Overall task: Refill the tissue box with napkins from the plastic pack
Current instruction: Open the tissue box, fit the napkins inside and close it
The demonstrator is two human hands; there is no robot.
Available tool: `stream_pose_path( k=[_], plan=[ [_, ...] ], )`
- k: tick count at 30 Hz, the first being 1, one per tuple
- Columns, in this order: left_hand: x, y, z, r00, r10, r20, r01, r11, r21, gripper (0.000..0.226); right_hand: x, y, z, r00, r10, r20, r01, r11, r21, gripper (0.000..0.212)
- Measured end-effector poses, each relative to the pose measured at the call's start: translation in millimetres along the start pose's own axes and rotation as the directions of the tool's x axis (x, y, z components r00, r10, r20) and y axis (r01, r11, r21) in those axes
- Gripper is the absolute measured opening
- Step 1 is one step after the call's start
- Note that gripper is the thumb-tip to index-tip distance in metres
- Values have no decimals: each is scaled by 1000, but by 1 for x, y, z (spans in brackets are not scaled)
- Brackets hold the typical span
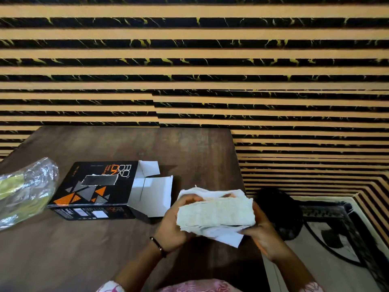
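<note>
- Both hands, left [171, 225] and right [263, 232], had their grip closed on the napkin stack [215, 213], held above the worktop's [84, 249] near right edge.
- The tissue box [94, 190] lay open-ended to the left, with the plastic pack [25, 190] farther left.

Table [105, 260]: dark brown wood grain, filling the lower left and middle of the view.
Wall [189, 60]: horizontal tan slats alternating with black, gold-veined marble bands, behind the table.
Rug [336, 239]: pale, with a dark patterned border, on the floor to the right of the table.
Round dark object [277, 211]: beside the table's right edge, blurred.
</note>
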State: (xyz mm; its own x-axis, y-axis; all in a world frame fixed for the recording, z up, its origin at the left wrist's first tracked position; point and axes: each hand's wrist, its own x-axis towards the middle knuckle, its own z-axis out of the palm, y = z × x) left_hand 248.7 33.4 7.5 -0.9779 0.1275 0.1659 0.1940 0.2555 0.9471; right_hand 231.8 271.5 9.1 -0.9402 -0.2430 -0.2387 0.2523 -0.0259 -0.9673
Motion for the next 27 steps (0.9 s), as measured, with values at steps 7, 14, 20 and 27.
stream_pose_path(
  k=[7,14,20,27],
  plan=[
    [-11,4,-2,994,46,-101,-44,999,21,91,4,-8,3,996,-62,67,73,980,-184,90],
    [-16,-2,2,991,-126,-35,123,989,-78,111,19,-8,5,992,27,124,2,974,-226,82],
    [-7,2,1,997,-60,-55,66,989,129,57,21,-8,9,991,-87,99,111,953,-281,98],
    [5,3,-8,992,-3,-124,7,999,34,52,24,-10,0,990,-135,-48,138,989,54,59]
  ],
)
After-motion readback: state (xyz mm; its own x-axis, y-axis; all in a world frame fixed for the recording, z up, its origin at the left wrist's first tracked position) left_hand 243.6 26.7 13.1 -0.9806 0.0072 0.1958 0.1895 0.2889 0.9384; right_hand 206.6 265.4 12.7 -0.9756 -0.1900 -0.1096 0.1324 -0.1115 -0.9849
